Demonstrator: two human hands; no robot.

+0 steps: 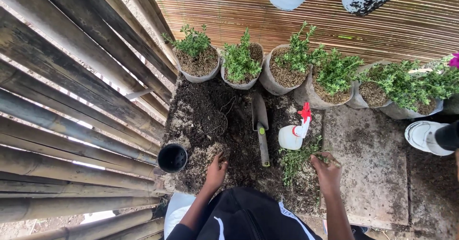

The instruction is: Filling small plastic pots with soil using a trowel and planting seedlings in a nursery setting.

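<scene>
**Hands in the soil patch**

The soil patch (210,111) fills the centre. At five o'clock the right hand (327,173) closes its grip on a green seedling (296,161) — roots hidden. At seven, the left hand (216,170) presses into soil — fingers buried, grip unclear.

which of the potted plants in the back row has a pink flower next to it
The rightmost grow bag, at the row's far right end. A pink flower shows at its upper right edge; the other bags hold only green sprigs.
</scene>
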